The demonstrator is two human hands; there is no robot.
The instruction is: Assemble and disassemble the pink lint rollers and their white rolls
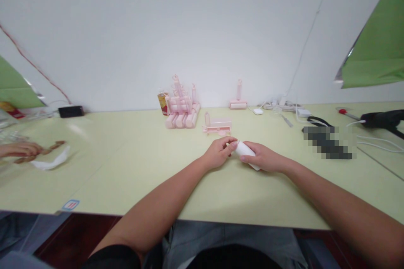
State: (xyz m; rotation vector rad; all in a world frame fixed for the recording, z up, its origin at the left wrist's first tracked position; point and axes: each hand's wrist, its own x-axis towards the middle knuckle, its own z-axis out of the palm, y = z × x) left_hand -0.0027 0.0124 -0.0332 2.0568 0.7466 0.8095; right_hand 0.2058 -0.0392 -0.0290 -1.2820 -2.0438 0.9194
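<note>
A seated person steadies a white cylindrical roll (248, 154) low over the pale green surface (132, 185), the right hand (263, 159) wrapped round its body so it lies tilted, one end toward the other hand. The left hand (218, 151) meets that end, thumb and fingers (232, 145) pinched narrow against the tip, seemingly to work at it while the right keeps it from turning. Behind, within reach near the wall, stand a stack of pink rollers (182, 111), a pink holder (217, 125) lying flat and a single upright pink roller (238, 97), beside a small bottle (163, 101). At far left, another person's hand (19, 149) rests by a white scrap (52, 160). Cables and a power strip (282, 106) trail to the right.
</note>
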